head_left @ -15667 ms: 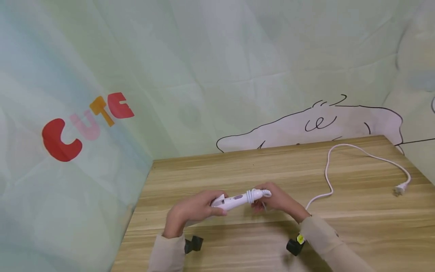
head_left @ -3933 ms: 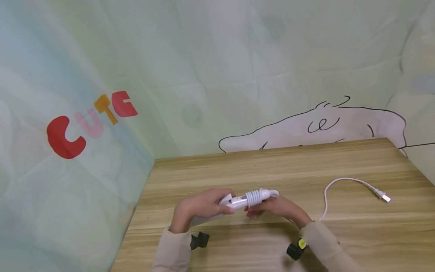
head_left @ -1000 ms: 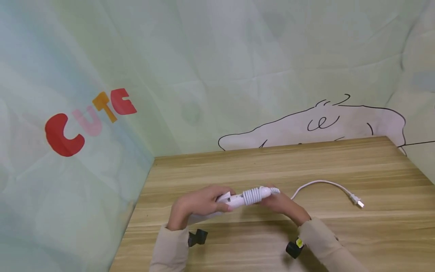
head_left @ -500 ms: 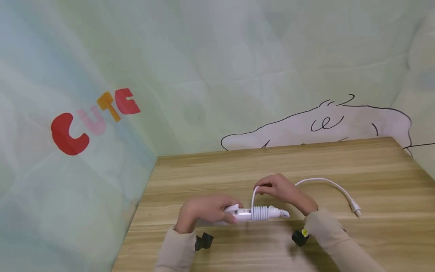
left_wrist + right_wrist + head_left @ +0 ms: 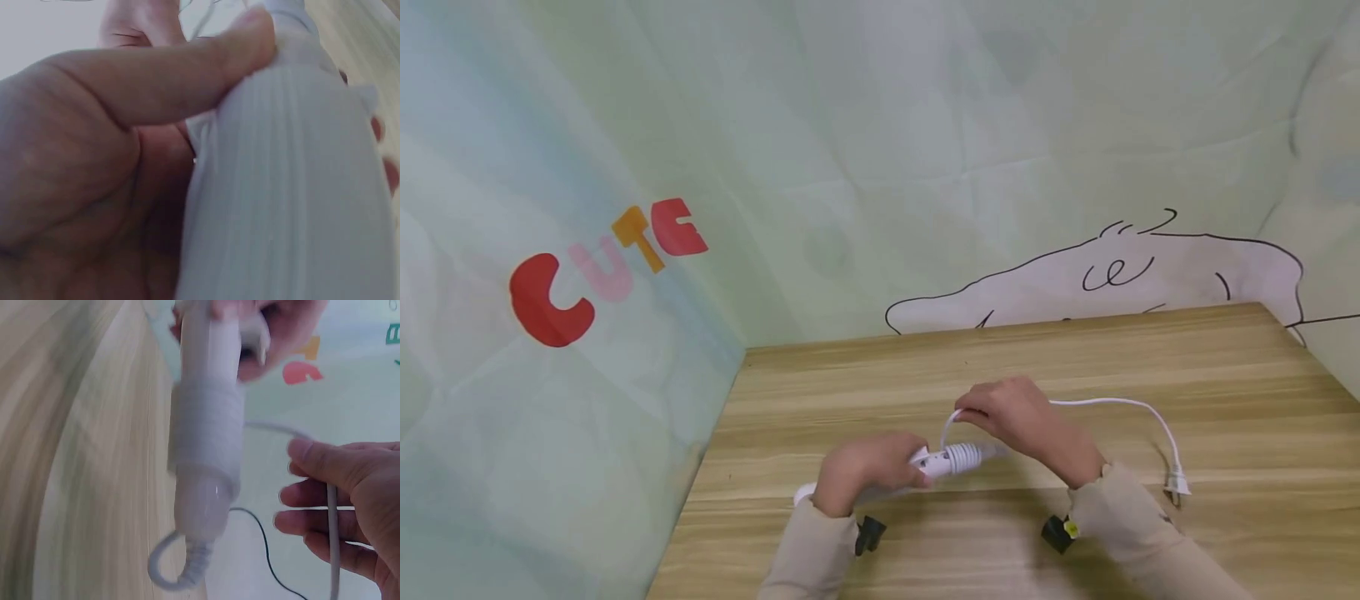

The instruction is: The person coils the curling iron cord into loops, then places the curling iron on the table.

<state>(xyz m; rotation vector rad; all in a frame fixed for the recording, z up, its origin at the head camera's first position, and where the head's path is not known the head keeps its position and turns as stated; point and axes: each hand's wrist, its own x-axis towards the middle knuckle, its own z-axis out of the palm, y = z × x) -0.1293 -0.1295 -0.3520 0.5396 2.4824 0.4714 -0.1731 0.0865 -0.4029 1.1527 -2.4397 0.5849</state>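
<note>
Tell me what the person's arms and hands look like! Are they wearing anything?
Both hands, the left hand and the right hand, are bare, with no gloves or rings to be seen. Each arm wears a long beige fabric sleeve reaching the wrist. A small black wrist camera sits under each wrist; the right one carries a yellow sticker.
</note>
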